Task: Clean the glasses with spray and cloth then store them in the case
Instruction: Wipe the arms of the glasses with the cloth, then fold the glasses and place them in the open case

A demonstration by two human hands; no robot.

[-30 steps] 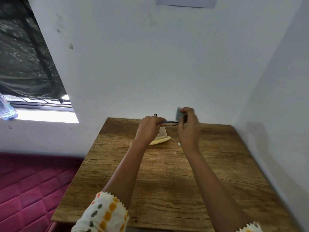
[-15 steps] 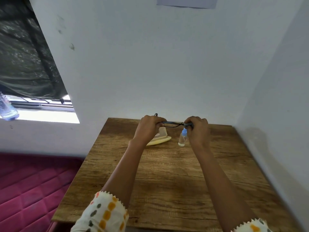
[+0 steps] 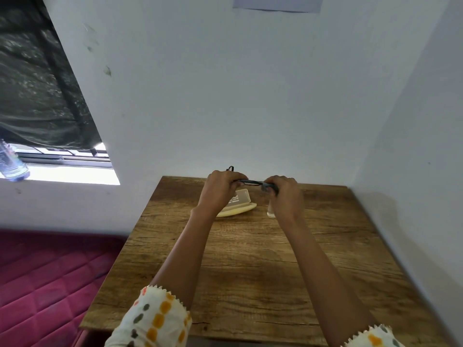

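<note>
Spray bottle (image 3: 270, 211) mostly behind the right hand (image 3: 284, 194); case (image 3: 238, 205) print too small to read

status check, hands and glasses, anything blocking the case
Left hand and right hand both gripping glasses, grey cloth in right. Open case on table below, unobstructed. Spray bottle beside it.

Daylight enters through the window (image 3: 67, 171) at nine o'clock, where the sill burns out to pure white glare. The wall (image 3: 225, 96) takes a cool, even, bluish tone. Soft shadows fall from the forearms onto the bench (image 3: 250, 271) and spread along the side wall at three o'clock. Wide-angle distortion bends the straight lines toward the edges. The far objects look slightly soft; the dark curtain (image 3: 37, 83) at ten o'clock is smeared.
</note>
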